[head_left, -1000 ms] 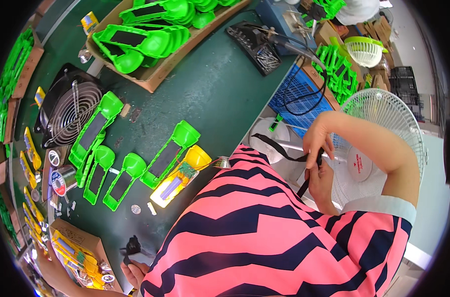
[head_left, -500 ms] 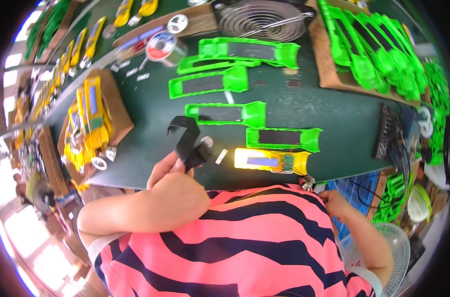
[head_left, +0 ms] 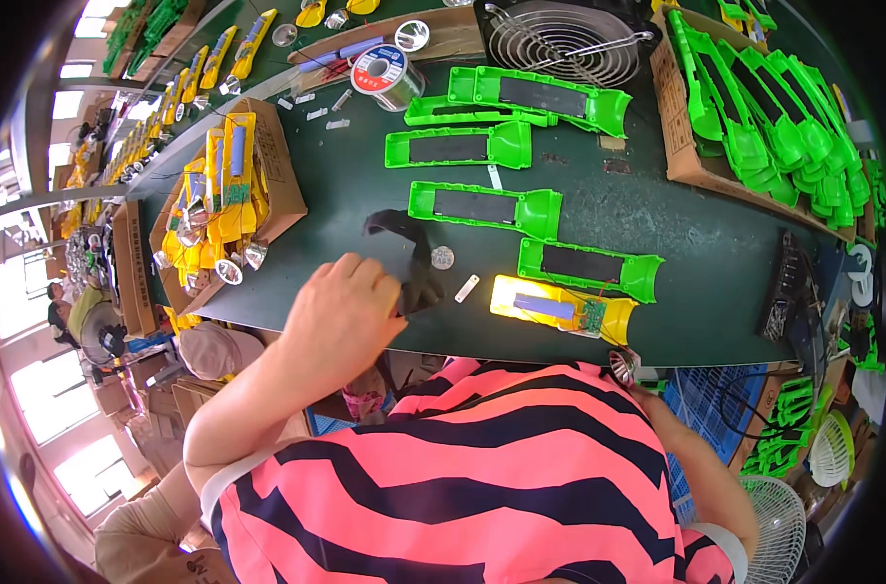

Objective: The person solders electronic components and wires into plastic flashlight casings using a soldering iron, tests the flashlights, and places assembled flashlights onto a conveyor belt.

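My left hand [head_left: 338,316] rests at the near edge of the dark green table [head_left: 716,292], its fingers closed on a black curved piece [head_left: 411,265] that lies on the tabletop. A small round silver disc [head_left: 442,258] and a white strip [head_left: 466,288] lie just to the right of it. Further right is a yellow housing [head_left: 560,310] with a battery and a circuit board, wires trailing off it. A silver reflector cone [head_left: 621,367] hangs below the table edge at the tip of my right hand [head_left: 647,391], which my pink striped shirt mostly hides.
Several green housings [head_left: 482,206] lie in a row across the table. Left is a cardboard box of yellow parts [head_left: 224,195]; top right is a tray of green shells [head_left: 755,117]. A solder spool [head_left: 380,73] and a round fan [head_left: 560,34] stand at the back.
My head has swung from the right side back over the table. My left hand with the black piece has come down from above the table edge onto the tabletop.
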A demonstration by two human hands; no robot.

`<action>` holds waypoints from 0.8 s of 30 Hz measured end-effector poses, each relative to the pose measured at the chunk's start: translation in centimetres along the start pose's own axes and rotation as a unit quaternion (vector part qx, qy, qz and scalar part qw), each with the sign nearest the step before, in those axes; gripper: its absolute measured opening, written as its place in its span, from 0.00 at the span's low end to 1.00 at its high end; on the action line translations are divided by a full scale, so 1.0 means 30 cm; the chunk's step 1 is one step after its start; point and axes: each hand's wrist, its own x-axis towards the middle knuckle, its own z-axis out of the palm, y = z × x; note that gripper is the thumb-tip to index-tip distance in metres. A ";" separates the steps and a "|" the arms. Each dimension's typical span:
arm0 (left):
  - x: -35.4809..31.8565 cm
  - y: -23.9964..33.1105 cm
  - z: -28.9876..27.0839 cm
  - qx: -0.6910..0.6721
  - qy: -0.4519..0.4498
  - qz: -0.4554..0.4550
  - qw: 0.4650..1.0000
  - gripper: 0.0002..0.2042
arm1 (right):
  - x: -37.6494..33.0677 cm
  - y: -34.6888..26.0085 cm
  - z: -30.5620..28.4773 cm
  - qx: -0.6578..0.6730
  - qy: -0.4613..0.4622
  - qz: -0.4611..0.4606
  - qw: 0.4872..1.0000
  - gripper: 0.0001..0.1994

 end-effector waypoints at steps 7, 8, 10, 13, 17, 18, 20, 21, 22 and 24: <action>-0.016 -0.013 0.136 -0.108 -0.027 -0.057 0.992 0.19 | -0.018 0.025 0.011 -0.322 -0.020 -0.013 0.946 0.20; -0.021 -0.011 0.133 -0.158 -0.044 -0.059 0.985 0.16 | -0.018 0.057 0.018 -0.282 0.005 -0.002 0.959 0.18; -0.045 -0.005 0.117 -0.220 -0.015 -0.021 0.975 0.15 | -0.027 0.075 0.029 -0.239 0.030 0.008 0.971 0.16; -0.083 0.038 0.082 -0.274 0.019 0.078 0.958 0.15 | -0.009 0.016 0.031 -0.400 -0.021 -0.053 0.915 0.14; -0.118 0.171 0.121 -0.271 0.009 0.150 0.951 0.15 | -0.017 0.025 0.026 -0.391 0.001 -0.058 0.919 0.14; -0.130 0.216 0.108 -0.287 0.012 0.143 0.947 0.11 | -0.017 0.041 0.028 -0.400 -0.004 -0.086 0.912 0.16; -0.158 0.195 0.242 -0.608 -0.005 -0.001 0.794 0.07 | -0.016 0.071 0.040 -0.379 0.022 -0.087 0.921 0.19; -0.128 0.281 0.212 -0.586 0.020 -0.057 0.808 0.07 | -0.010 0.091 0.039 -0.356 0.051 -0.102 0.928 0.22; -0.083 0.308 0.253 -0.593 0.010 -0.053 0.804 0.07 | -0.006 0.098 0.039 -0.353 0.051 -0.090 0.930 0.22; -0.019 0.373 0.391 -0.924 -0.056 -0.201 0.321 0.06 | -0.024 0.138 0.064 -0.245 0.122 -0.143 0.951 0.24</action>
